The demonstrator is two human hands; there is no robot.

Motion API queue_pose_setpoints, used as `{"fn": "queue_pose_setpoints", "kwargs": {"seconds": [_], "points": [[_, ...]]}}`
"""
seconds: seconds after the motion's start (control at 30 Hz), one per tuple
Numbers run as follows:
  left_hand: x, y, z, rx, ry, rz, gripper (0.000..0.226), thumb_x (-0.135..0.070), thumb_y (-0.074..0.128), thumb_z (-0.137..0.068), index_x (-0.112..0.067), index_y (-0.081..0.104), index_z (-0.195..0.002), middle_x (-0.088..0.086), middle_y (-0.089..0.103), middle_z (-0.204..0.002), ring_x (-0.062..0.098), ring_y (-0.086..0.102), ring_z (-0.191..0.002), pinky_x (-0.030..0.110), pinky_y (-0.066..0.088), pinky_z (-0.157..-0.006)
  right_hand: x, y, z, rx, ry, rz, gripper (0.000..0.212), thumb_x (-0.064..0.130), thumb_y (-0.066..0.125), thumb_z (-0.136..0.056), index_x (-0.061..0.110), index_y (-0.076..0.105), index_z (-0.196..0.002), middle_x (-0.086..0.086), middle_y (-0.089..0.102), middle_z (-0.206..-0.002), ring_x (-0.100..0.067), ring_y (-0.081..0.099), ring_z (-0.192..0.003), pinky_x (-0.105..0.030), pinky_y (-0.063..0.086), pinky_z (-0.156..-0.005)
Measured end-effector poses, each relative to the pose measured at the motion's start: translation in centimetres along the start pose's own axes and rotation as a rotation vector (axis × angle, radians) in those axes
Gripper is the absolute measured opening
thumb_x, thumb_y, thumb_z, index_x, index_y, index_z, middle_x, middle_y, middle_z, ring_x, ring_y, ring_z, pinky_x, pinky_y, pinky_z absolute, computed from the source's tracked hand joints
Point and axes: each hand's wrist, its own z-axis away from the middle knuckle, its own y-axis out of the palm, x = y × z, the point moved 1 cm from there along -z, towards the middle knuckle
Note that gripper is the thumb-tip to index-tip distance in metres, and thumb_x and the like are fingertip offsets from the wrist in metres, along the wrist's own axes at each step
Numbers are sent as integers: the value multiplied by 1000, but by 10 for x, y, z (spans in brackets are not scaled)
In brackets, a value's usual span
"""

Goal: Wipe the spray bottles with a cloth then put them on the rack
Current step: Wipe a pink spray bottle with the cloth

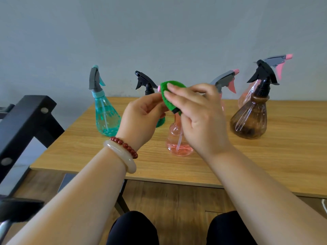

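A clear pink spray bottle (178, 138) stands at the middle of the wooden table (265, 161). My left hand (143, 115) grips it near the neck, fingers curled. My right hand (198, 112) holds a green cloth (169, 96) wrapped over the bottle's spray head; only the pink nozzle tip (159, 88) sticks out to the left. The black rack (26, 121) stands at the left edge, beside the table.
Other bottles stand along the back of the table: a teal one (106, 117), a green one with a black head (145, 82) behind my left hand, a pink one with a grey head (224, 80), a brown one (249, 119), and another pink one (246, 96) behind it. Grey wall behind.
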Motion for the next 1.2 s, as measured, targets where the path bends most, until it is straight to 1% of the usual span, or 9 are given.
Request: {"fn": "queue_pose_setpoints", "kwargs": {"seconds": [0.1,0.23,0.37,0.5,0.57,0.7,0.87,1.03,1.2], "points": [[1,-1,0,11,34,-27,30,-9,60,-97,-38,68,-99,-15,75,-88,9,72,-88,21,58,-79,-12,7,11,28,-101,45,28,6,49,-101,9,73,-116,3,68,-123,-27,49,-101,-26,42,-90],[3,0,-3,45,14,-14,25,-11,59,-97,-34,68,-99,-18,75,-84,3,71,-87,22,58,-80,-16,2,20,57,-71,56,33,14,42,-104,10,74,-114,4,67,-123,-25,48,-103,-19,31,-97],[4,1,-2,53,14,-2,22,-10,60,-97,-29,68,-104,-24,73,-80,-3,70,-87,18,57,-78,-14,3,10,16,-69,81,34,15,41,-105,9,73,-115,3,67,-122,-25,47,-103,-23,37,-92],[6,-1,-4,39,21,-29,20,-13,61,-97,-29,69,-105,-18,74,-84,-1,70,-84,17,56,-76,-18,6,26,85,-104,83,32,16,44,-104,8,74,-113,2,69,-121,-24,47,-103,-26,38,-93],[4,0,-3,43,24,-27,20,-12,61,-97,-28,69,-106,-19,73,-83,-3,70,-83,16,56,-76,-16,1,24,67,-81,71,36,17,39,-105,8,74,-113,2,69,-120,-24,47,-103,-21,34,-94],[1,6,0,37,22,3,19,-8,61,-96,-21,70,-106,-17,73,-86,-2,71,-84,15,55,-74,-6,-5,3,-10,10,71,36,7,40,-101,8,72,-116,2,67,-123,-29,52,-102,-28,43,-87],[-2,7,5,0,58,-81,24,-6,61,-95,-27,70,-89,-28,66,-64,-11,66,-70,5,47,-63,-1,-3,-5,45,-102,63,39,9,36,-104,10,73,-116,3,68,-122,-26,48,-101,-29,43,-85],[2,10,3,-31,8,-29,16,-11,65,-95,-11,73,-108,-8,75,-88,0,71,-85,13,54,-70,-18,-10,-15,75,13,68,43,-1,40,-90,12,73,-115,4,69,-120,-22,43,-102,-32,44,-86],[2,10,4,-39,-1,-50,13,-11,64,-95,-14,73,-104,-8,74,-87,-2,71,-83,13,54,-70,-15,-10,-19,129,-127,34,45,-2,38,-90,12,74,-113,6,70,-118,-24,46,-100,-34,45,-87]]}}
